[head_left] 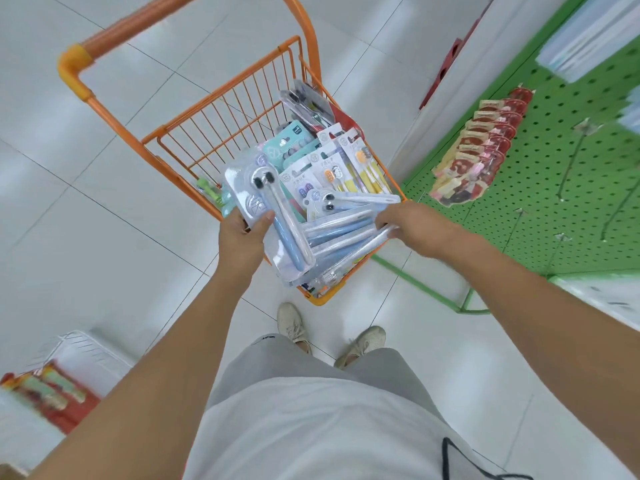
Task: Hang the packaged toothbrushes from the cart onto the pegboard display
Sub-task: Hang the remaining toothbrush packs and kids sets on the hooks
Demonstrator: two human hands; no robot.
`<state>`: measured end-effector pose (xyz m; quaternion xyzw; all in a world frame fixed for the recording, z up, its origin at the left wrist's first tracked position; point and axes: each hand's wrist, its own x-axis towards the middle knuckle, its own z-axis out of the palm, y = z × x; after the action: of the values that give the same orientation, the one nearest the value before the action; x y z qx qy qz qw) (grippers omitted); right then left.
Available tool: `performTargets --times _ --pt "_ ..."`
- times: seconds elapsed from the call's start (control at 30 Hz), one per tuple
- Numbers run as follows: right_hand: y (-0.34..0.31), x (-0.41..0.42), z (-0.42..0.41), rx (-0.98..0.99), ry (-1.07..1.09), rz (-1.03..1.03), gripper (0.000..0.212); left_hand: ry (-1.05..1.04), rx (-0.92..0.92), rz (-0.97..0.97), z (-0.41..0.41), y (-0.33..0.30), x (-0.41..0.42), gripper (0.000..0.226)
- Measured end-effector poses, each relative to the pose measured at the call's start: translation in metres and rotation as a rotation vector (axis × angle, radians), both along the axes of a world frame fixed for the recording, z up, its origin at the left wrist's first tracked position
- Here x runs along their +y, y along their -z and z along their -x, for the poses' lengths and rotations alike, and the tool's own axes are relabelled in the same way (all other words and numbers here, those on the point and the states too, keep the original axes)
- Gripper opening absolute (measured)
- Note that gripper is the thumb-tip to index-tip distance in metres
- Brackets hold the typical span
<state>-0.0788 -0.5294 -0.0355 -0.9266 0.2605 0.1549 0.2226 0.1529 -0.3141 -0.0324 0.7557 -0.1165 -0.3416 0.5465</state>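
The person's left hand (242, 237) is gripping a blister pack of blue toothbrushes (273, 216), thumb on top near its lower left corner, fingers curled underneath. The right hand (412, 225) is down on a fanned-out bunch of similar blue packs (343, 233) at the near end of the cart; its fingers look curled onto the pack edges, like it's gathering them, though the fingertips are mostly hidden behind the plastic.

All of this sits right over the orange wire cart (221, 123), which has plenty of other stock in it: yellow and orange brush packs (363, 164), teal ones (291, 143), and a clear pack propped at the far end.

Off to the person's right is the green pegboard (554, 202). One hook carries a row of red packages (481, 147), and a few bare hooks (571, 157) stick out beside them.

So this looks like the pickup step, nothing blue on the board yet. Next move probably means lifting the bunch clear of the cart, turning right, and lining up each pack's hang hole with a free hook. The slippery packs could slide apart while being carried as a bunch.
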Motion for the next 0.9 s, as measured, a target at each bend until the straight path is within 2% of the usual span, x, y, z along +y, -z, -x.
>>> performTargets --times 0.1,0.17,0.23,0.33,0.4,0.47,0.53,0.63,0.8,0.9 --pt "-0.029 -0.014 0.025 -0.104 0.151 -0.11 0.016 0.011 0.022 0.031 0.002 -0.001 -0.004 0.023" --pt "-0.047 -0.013 0.042 -0.204 0.3 -0.206 0.013 0.022 0.02 0.058 0.005 -0.005 -0.011 0.025" --pt "-0.058 0.001 0.053 -0.358 0.562 -0.458 0.005 0.036 0.047 0.096 0.011 -0.011 -0.021 0.023" --pt "-0.057 0.035 0.057 -0.619 0.998 -0.857 0.014 0.103 0.142 0.132 0.027 -0.021 -0.046 0.015" --pt "-0.055 0.058 0.059 -0.786 1.151 -1.024 0.016 0.18 0.268 0.149 0.044 -0.03 -0.068 0.018" --pt "-0.054 0.076 0.069 -0.94 1.227 -1.124 0.026 0.288 0.407 0.159 0.069 -0.037 -0.092 0.027" --pt "-0.055 0.088 0.086 -1.013 1.275 -1.149 0.039 0.396 0.534 0.169 0.099 -0.046 -0.111 0.031" --pt "-0.056 0.098 0.125 -1.018 1.329 -1.063 0.041 0.52 0.596 0.188 0.15 -0.053 -0.128 0.032" --pt "-0.064 0.099 0.195 -0.946 1.364 -0.899 0.048 0.626 0.433 0.132 0.228 -0.061 -0.135 0.053" --pt "-0.064 0.093 0.234 -0.909 1.373 -0.891 0.042 0.656 0.358 0.082 0.27 -0.061 -0.133 0.044"
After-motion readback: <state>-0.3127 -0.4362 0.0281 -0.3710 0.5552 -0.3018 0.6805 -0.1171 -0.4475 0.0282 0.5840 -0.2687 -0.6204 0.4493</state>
